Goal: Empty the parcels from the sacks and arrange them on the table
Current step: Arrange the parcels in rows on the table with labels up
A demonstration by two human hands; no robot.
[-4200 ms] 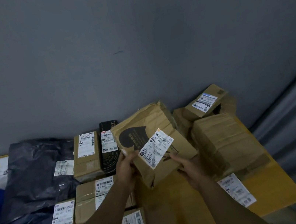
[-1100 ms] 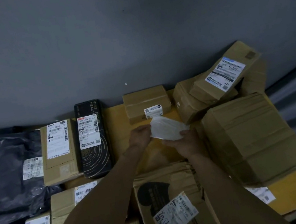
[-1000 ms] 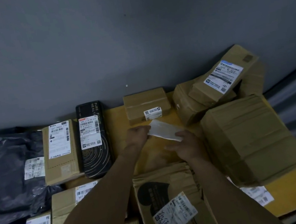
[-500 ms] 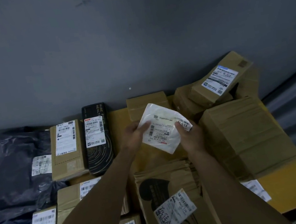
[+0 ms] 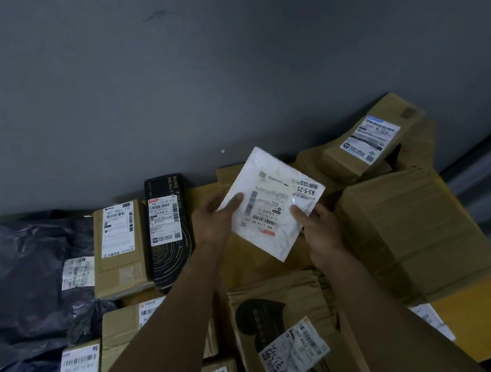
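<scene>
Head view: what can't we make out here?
Head view only.
White mailer: label text too small, only B3-5-25 legible.
Left hand and right hand: fingers hidden behind the mailer; thumbs show.
Small brown box: mostly hidden by the mailer.
Dark bags: cut off by left edge.
Paper bag: cut off by bottom edge.
</scene>
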